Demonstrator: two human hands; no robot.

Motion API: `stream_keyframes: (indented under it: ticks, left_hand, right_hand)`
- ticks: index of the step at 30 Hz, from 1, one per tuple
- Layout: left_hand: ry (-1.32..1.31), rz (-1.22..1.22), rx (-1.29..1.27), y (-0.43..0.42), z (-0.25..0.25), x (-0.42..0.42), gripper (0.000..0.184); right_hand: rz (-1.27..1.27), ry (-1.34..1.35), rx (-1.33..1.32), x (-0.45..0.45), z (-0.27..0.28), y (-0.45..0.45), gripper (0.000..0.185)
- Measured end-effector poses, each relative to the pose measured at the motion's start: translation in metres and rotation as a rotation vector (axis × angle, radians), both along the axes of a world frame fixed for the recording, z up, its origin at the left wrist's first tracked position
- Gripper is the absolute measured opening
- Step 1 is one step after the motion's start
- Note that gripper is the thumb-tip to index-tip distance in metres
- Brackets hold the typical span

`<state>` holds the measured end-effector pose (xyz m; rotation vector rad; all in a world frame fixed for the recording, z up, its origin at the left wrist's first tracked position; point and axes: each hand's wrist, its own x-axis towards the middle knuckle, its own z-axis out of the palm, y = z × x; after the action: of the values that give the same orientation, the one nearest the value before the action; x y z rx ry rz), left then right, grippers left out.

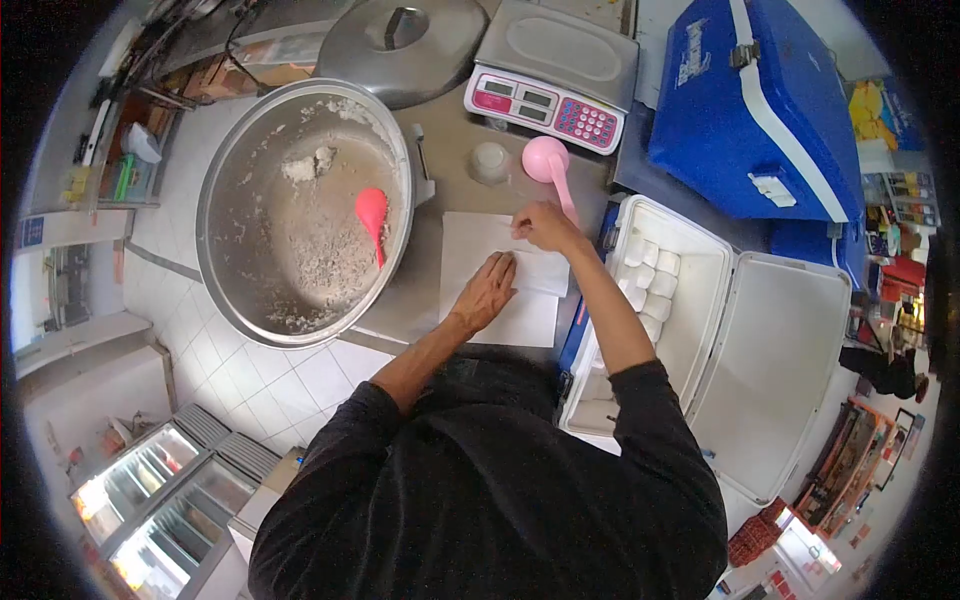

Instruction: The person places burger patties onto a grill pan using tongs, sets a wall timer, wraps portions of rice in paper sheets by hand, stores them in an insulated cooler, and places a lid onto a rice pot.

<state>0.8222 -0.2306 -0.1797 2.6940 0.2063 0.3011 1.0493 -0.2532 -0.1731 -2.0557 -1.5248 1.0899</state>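
Note:
Sheets of white paper [520,326] lie on the metal table in front of me. My left hand [487,291] rests on the paper with its fingers stretched out. Just to its upper right, my right hand [540,228] is closed in a pinch at the upper part of a folded white sheet [541,272]. A pink scoop [545,160] lies beyond my right hand, its handle pointing towards it. Left of the scoop is a small clear cup [490,162].
A large metal pot [330,240] with rice remnants and a red ladle [371,212] stands left. Behind are a metal lid [430,50] and a scale [550,105]. An open cooler [700,290] of white packets and a blue cooler [720,120] are at right.

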Motion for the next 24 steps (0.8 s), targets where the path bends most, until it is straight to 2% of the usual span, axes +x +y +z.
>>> stream_keyframes:
  ticks: [2,5,11,14,17,20,21,23,24]
  left_hand:
    - [0.002,-0.003,0.054,0.001,-0.003,-0.002,0.054]
    - [0.022,-0.009,-0.064,0.003,-0.005,-0.001,0.051]
    - [-0.064,0.004,-0.145,-0.001,-0.024,-0.006,0.040]
    - [-0.011,0.032,-0.169,-0.004,-0.027,-0.012,0.045]
    - [-0.139,0.040,-0.184,-0.002,-0.022,-0.015,0.043]
    - [0.029,-0.020,-0.250,0.001,-0.004,-0.021,0.041]
    - [-0.040,-0.050,-0.164,0.003,0.011,-0.021,0.041]
    - [-0.181,-0.116,0.009,0.006,0.037,-0.019,0.040]
    - [-0.183,-0.154,-0.006,0.005,0.036,-0.015,0.041]
  right_hand:
    - [0.076,-0.011,-0.019,-0.018,0.021,-0.016,0.013]
    - [0.140,-0.412,0.148,-0.051,0.020,-0.048,0.018]
    - [-0.054,-0.419,0.314,-0.095,0.013,-0.094,0.026]
    - [-0.118,-0.417,0.360,-0.106,0.005,-0.107,0.030]
    - [-0.145,-0.426,0.377,-0.113,-0.001,-0.113,0.030]
    - [-0.113,-0.524,0.420,-0.113,-0.002,-0.115,0.027]
    - [-0.098,-0.568,0.438,-0.114,0.002,-0.114,0.027]
    - [-0.197,-0.480,0.414,-0.118,0.020,-0.112,0.024]
    - [-0.246,-0.434,0.403,-0.120,0.027,-0.111,0.023]
